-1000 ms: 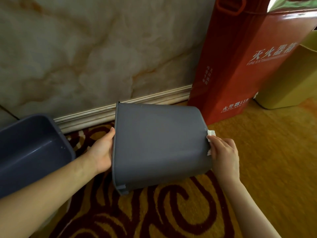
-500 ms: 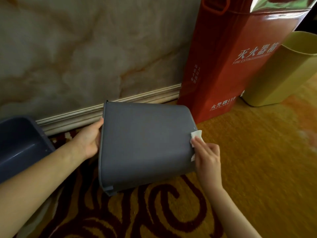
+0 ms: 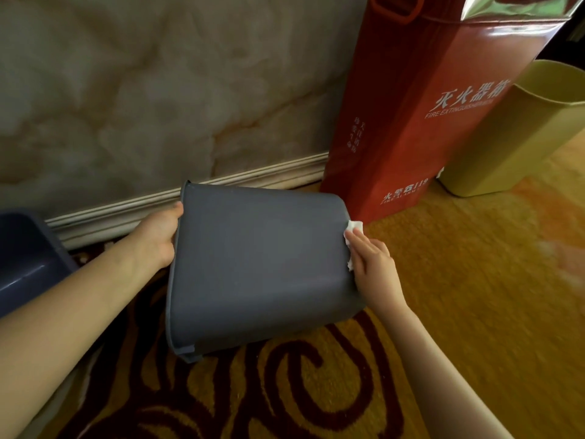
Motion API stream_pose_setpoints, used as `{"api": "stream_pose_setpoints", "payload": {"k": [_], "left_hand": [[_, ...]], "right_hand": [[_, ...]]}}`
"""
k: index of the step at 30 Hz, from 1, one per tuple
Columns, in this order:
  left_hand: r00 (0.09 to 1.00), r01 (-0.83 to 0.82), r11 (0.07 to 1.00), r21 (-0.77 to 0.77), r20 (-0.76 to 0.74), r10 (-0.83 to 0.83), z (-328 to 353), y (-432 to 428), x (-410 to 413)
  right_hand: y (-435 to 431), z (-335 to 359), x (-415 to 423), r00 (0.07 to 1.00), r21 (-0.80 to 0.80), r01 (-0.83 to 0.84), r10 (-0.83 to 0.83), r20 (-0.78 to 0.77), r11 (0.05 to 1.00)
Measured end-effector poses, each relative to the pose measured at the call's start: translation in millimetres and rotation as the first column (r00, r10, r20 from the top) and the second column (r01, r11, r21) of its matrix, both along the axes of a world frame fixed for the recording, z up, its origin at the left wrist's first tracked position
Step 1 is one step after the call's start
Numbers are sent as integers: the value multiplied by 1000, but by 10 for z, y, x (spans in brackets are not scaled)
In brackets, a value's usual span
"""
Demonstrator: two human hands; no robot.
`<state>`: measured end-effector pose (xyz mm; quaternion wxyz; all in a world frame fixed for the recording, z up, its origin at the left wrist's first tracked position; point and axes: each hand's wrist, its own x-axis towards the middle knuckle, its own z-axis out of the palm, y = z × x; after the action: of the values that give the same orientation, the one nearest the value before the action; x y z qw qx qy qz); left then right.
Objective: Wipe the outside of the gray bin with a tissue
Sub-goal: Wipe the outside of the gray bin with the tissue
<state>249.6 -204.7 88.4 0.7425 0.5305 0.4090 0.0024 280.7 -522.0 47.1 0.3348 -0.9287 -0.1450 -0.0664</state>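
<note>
1. At the far left edge, part of a dark gray tub (image 3: 28,258) shows. Less of it is in view than a second ago, because the camera has swung right.
2. The left hand (image 3: 158,239) grips the open rim of the gray bin (image 3: 259,267). The thumb is hooked over the rim's outside and the other fingers are hidden behind it. This grip is unchanged.
3. The gray bin is held on its side just above the patterned carpet (image 3: 474,280), in front of the baseboard (image 3: 221,182). Its mouth faces left and its base faces right. It is matte slate gray plastic with smooth walls, rounded corners and a thin lip, and it tapers toward the base. Its tilt matches the earlier frames.
4. A crumpled white tissue (image 3: 353,228) lies against the base-end edge.
5. The right hand (image 3: 372,264) presses the tissue there with straight fingers held together. It has slid a little nearer the far corner.
6. A red fire-extinguisher box (image 3: 427,106) stands behind.
7. More of the yellow bin (image 3: 512,131) is now in view.
</note>
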Motion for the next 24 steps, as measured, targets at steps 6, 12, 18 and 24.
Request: {"api": "stream_pose_setpoints", "payload": {"k": [6, 12, 18, 24], "left_hand": [[999, -37, 999, 9, -36, 38, 24, -34, 0], [995, -104, 994, 35, 8, 104, 96, -160, -93], [975, -156, 953, 260, 194, 107, 276, -155, -278], [937, -43, 951, 307, 343, -68, 312, -53, -515]], "right_hand": [[-116, 7, -625, 990, -143, 135, -129, 48, 980], [217, 197, -852, 994, 249, 112, -111, -19, 962], [619, 501, -628, 994, 381, -13, -29, 104, 924], [677, 485, 29, 977, 246, 139, -174, 126, 959]]}}
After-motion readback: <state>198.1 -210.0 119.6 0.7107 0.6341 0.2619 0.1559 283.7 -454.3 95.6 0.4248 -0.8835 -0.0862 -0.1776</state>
